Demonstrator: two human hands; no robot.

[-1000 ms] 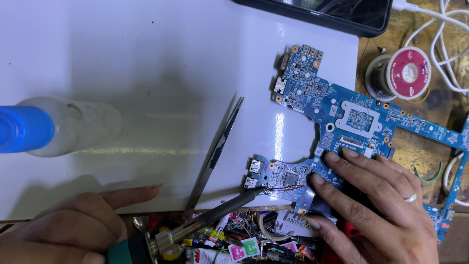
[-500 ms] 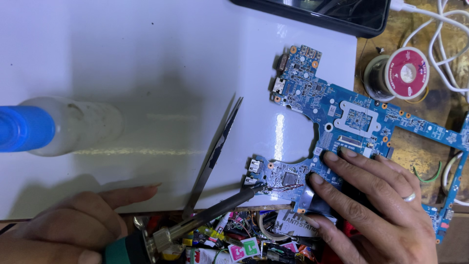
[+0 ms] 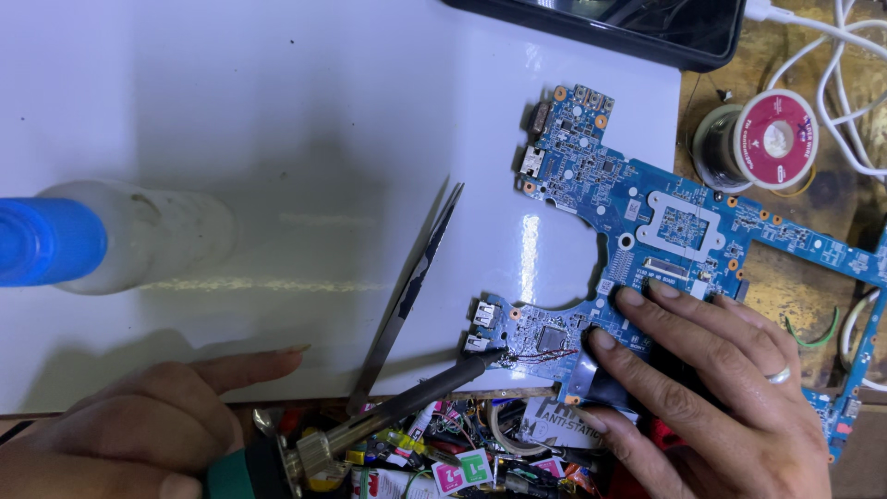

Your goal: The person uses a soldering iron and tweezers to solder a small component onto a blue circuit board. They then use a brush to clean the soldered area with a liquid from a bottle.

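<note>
Dark phone screen (image 3: pixel 637 23) lying at top edge. Round pink-red label (image 3: pixel 774 139) on solder spool, right side. Small pink and green square stickers (image 3: pixel 462 471) at bottom, beside a white printed label (image 3: pixel 554 427).

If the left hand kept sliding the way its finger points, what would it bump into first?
Probably the tweezers lying on the white mat: the left hand has its finger aimed right, toward their lower end.

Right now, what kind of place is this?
Most likely an electronics repair bench. A blue circuit board lies on a white mat, the left hand holds a soldering iron to it, and a solder spool sits nearby.
</note>
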